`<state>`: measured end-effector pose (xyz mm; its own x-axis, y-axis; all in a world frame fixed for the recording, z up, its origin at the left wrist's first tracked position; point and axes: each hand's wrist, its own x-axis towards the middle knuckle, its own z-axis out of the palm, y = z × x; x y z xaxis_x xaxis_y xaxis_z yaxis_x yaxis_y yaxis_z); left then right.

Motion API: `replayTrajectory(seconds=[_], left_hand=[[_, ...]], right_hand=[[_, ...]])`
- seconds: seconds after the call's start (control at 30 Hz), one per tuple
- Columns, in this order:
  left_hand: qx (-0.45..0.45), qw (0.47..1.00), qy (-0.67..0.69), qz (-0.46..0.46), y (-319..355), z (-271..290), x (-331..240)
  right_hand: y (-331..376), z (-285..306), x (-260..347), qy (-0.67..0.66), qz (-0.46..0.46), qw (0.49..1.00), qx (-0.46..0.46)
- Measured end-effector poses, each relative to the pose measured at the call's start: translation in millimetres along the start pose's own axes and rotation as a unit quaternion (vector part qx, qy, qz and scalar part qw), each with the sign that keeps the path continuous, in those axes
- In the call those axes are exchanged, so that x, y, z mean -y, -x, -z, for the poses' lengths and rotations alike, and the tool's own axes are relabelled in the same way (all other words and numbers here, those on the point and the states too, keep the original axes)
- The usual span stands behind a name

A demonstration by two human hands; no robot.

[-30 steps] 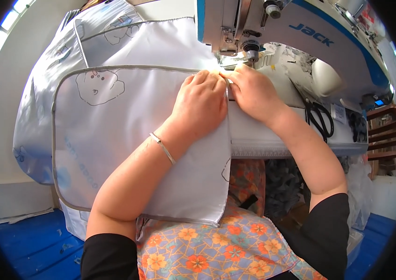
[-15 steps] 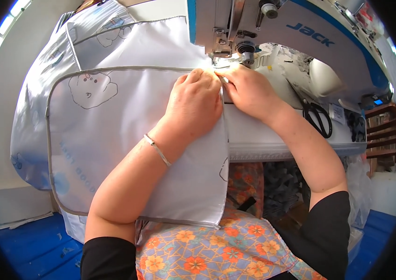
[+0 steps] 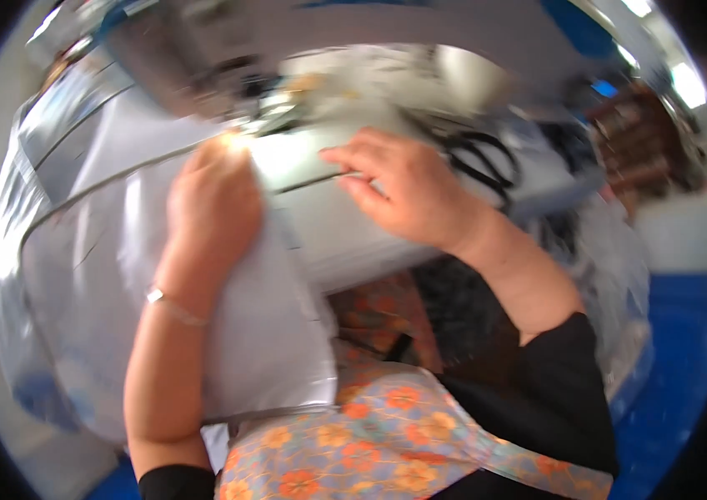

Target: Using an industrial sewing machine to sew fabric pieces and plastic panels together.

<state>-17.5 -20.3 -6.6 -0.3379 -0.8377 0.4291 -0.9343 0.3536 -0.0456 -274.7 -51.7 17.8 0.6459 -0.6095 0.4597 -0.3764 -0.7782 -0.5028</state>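
Observation:
A white sheet of shiny fabric (image 3: 262, 350) with grey edge binding lies across the left of the machine bed and hangs down toward my lap. My left hand (image 3: 218, 200) rests over its top right edge, fingers closed on the fabric just below the needle area of the sewing machine (image 3: 241, 87); motion and glare smear the fingertips. My right hand (image 3: 395, 179) hovers above the white machine bed (image 3: 328, 217), away from the fabric. Its fingers are bent and apart, holding nothing. Black-handled scissors (image 3: 487, 158) lie just beyond it on the right.
The machine's arm spans the top of the view. A brown wooden chair (image 3: 641, 133) stands at the far right, above a blue floor (image 3: 683, 333). Clear plastic (image 3: 608, 275) hangs by the table's right side. A flowered apron (image 3: 345, 450) covers my lap.
My right hand has let go of the fabric edge and moved away from the needle area toward the scissors. My left hand stays at the fabric. The whole view has swung to the right.

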Motion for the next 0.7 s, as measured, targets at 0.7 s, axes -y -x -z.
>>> replayTrajectory(seconds=[0.7], left_hand=[[0.043,0.999,0.016,0.028,2.2,-6.3,8.2]], right_hand=[[373.7,148.0,-158.2,0.239,-0.703,0.667,0.061]])
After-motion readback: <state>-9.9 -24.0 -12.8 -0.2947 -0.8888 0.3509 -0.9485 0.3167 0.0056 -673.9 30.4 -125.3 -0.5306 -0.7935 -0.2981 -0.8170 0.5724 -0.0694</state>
